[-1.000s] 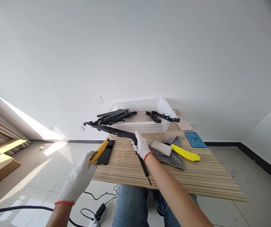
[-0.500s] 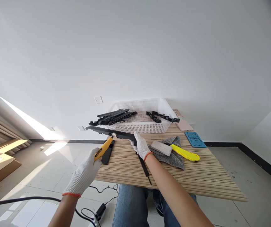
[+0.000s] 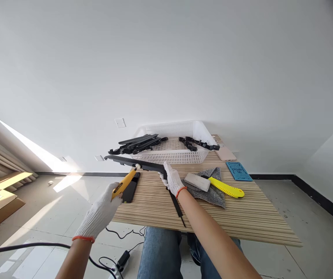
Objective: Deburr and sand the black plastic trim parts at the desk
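Note:
My left hand (image 3: 99,215), in a white knit glove, is closed around a yellow handheld rotary tool (image 3: 123,184). A small round white polishing tip on the tool meets the edge of a long black plastic trim strip (image 3: 136,161), or sits just in front of it. My right hand (image 3: 172,179), gloved too, grips the strip near its right end and keeps it raised above the table, in front of the basket. Below that hand a black bar (image 3: 175,204) with a thin tip points toward the table's front edge; whether it joins the strip I cannot tell.
A white plastic basket (image 3: 172,157) behind the strip holds several black plastic parts (image 3: 143,143). On the wooden table (image 3: 151,205) are a grey cloth (image 3: 214,198), a pale block (image 3: 197,182), a yellow-handled cutter (image 3: 227,188), a blue plate (image 3: 239,171), a pink phone (image 3: 225,153) and a black phone (image 3: 131,188).
My left hand and the rotary tool have shifted slightly left and down, with the tip moving a little along the strip's edge. The right hand keeps its hold on the strip.

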Available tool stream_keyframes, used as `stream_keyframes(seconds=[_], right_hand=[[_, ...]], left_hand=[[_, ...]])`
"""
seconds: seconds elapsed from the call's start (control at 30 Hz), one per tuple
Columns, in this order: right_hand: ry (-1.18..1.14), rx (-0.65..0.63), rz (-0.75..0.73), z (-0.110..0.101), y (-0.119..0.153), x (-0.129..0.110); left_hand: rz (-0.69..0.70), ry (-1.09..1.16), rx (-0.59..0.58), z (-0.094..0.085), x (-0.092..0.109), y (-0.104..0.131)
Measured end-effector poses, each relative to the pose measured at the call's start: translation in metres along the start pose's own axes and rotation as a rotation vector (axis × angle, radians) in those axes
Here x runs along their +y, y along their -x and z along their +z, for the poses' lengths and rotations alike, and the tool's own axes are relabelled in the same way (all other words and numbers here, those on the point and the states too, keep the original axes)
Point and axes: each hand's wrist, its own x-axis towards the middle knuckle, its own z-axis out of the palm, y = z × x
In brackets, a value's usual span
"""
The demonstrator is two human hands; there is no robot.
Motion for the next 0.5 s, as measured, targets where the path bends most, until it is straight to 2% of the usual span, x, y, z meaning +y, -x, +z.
stream_keyframes(seconds=[0.3, 0.5], right_hand=[[0.031, 0.0, -0.006, 0.0, 0.0, -0.001], [0.099, -0.004, -0.07, 0.0, -0.003, 0.004]], left_hand=[[-0.027, 0.047, -0.039, 0.001, -0.005, -0.004], [-0.057, 0.12, 0.055, -0.006, -0.024, -0.007]])
